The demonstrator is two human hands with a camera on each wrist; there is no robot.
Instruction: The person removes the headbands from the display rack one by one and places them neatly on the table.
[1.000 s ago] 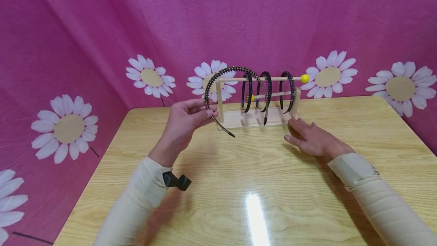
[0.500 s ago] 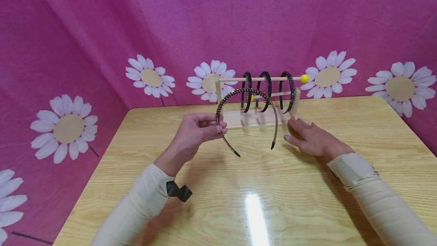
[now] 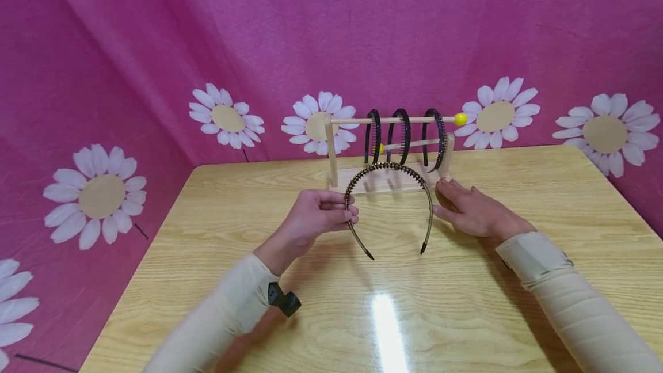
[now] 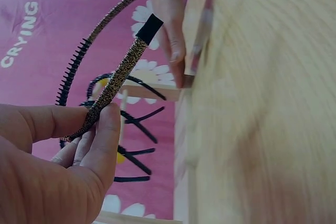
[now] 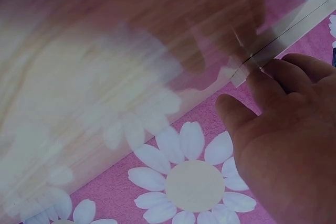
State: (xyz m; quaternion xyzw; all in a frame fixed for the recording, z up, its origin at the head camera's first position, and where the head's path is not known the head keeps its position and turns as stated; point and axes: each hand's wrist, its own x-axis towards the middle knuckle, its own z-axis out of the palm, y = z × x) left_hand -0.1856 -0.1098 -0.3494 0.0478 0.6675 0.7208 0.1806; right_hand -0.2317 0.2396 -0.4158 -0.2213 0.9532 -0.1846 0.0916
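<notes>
My left hand (image 3: pixel 323 216) pinches one side of a gold-and-black toothed headband (image 3: pixel 389 169), holding it upright above the table with both tips pointing down. In the left wrist view the same headband (image 4: pixel 113 85) runs between thumb and fingers of the left hand (image 4: pixel 79 145). A wooden rack (image 3: pixel 385 180) stands behind it with three black headbands (image 3: pixel 403 134) hanging on its top rod. My right hand (image 3: pixel 466 206) lies flat on the table, fingertips against the rack's right base corner. The right wrist view shows the right hand (image 5: pixel 278 108) touching the wooden base (image 5: pixel 286 40).
The wooden table (image 3: pixel 393 304) has a glare spot near its front middle. A pink cloth backdrop with white daisies (image 3: pixel 228 117) closes in the back and left side. A yellow ball (image 3: pixel 460 119) caps the rack's top rod on the right.
My left hand has carried the headband off the rack's left end, down and to the right, toward me. The right hand has stayed at the rack's base.
</notes>
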